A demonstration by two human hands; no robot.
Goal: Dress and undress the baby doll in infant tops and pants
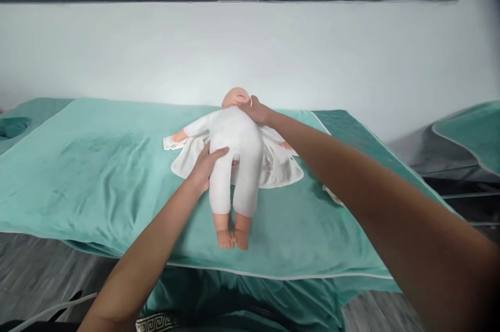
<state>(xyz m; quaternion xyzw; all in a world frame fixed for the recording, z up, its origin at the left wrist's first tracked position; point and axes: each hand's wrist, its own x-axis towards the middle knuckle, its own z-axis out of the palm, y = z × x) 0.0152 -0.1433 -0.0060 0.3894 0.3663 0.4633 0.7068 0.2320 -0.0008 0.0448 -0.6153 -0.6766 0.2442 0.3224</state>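
Note:
A baby doll (236,136) with a white cloth body lies on its back, its feet toward me. Spread open beneath it is a white baby jacket (286,173), whose left cuff lies by the doll's hand. My left hand (207,165) is closed round the doll's thigh from the left, thumb on top and fingertips showing between the legs. At the doll's neck and shoulder, my right hand (257,110) grips from the right, thumb raised beside the head; some of its fingers are hidden behind the doll.
A green sheet (105,165) covers the bed. Partly behind my right forearm lies a small white cloth (332,195). A white wall (156,50) rises behind the bed. Another green-covered surface (472,131) stands at the right, and a pale cable (54,308) runs at lower left.

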